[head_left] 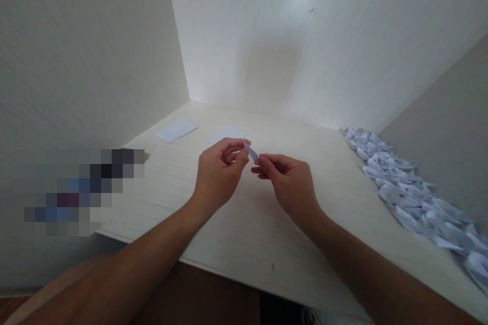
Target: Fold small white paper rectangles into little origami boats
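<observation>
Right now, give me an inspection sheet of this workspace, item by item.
Surface: pale wood-grain desk set in a corner.
Job's things: small folded paper piece, pinched between left hand and right hand, held above the desk.
Clutter: long pile of folded paper pieces along the right edge; two flat paper sheets, one at far left, one behind the hands; a blurred patch at left, cannot tell.
Grippers: both hands closed on the piece with fingertips.
Cables: nothing seen.
Surroundings: pale panelled walls on three sides.
</observation>
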The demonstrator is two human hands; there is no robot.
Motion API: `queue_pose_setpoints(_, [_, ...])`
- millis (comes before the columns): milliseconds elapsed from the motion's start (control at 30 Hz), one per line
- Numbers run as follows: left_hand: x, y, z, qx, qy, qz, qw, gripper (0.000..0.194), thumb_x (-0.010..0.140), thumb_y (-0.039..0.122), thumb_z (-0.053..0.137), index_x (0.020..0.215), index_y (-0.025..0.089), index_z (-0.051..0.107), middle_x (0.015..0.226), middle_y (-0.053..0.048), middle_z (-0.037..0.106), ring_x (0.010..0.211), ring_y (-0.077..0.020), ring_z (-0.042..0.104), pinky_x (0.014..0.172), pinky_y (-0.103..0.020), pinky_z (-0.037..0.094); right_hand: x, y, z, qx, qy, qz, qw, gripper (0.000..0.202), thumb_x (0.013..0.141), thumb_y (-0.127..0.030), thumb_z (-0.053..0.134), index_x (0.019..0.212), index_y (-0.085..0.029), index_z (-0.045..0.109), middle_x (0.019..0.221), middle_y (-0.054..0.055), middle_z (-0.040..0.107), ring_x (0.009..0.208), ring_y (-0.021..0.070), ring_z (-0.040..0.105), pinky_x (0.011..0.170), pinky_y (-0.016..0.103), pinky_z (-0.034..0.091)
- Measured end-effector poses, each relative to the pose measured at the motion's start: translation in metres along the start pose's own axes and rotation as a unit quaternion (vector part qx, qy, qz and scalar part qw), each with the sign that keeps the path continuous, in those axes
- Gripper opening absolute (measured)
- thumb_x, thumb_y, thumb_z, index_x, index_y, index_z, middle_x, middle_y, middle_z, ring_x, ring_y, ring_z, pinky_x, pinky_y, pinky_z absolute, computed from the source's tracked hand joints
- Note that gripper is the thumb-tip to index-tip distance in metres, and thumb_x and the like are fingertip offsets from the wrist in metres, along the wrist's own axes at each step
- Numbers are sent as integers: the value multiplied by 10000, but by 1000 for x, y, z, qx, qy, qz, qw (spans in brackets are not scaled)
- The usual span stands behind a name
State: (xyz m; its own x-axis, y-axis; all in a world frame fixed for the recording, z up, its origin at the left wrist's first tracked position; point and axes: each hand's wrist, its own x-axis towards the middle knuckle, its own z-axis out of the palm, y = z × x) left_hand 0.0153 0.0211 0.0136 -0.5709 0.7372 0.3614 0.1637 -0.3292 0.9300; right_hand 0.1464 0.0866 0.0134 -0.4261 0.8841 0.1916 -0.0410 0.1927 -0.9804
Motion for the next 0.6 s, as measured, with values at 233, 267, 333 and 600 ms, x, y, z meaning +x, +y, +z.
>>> queue_pose_setpoints(233, [-5, -1, 7, -7, 39, -23, 999, 199, 789, 258, 759, 957, 151, 748, 907, -87, 814, 842, -233, 792, 747, -343, 675, -4, -1, 1, -84, 77, -71, 991, 231, 866, -346, 746, 988, -158, 801, 874, 81, 814, 730, 219, 780, 727, 380, 657])
queue_pose_setpoints(267, [-5, -1, 8, -7, 47, -23, 999, 191, 790, 261, 755, 947, 154, 748, 887, -84, 813, 825, -235, 793, 739, -352, 678, -4, 0, 1, -80, 81, -73, 991, 247, 864, -350, 748, 1012, -159, 798, 910, 87, 817, 743, 222, 783, 745, 390, 661])
queue_pose_setpoints(333, [-4, -1, 8, -15, 65, -28, 997, 181, 785, 269, 753, 927, 156, 745, 836, -75, 807, 783, -239, 792, 698, -356, 679, -5, 2, 2, -63, 77, -74, 992, 286, 848, -352, 760, 1065, -168, 789, 993, 95, 816, 804, 233, 791, 811, 415, 665])
queue_pose_setpoints(600, [-5, 0, 12, 1, 74, -43, 996, 187, 735, 304, 803, 840, 164, 736, 745, -53, 780, 668, -231, 775, 553, -304, 646, -4, 1, 3, -9, 107, -47, 993, 311, 735, -326, 847, 993, -165, 784, 973, 102, 816, 867, 252, 791, 860, 428, 663])
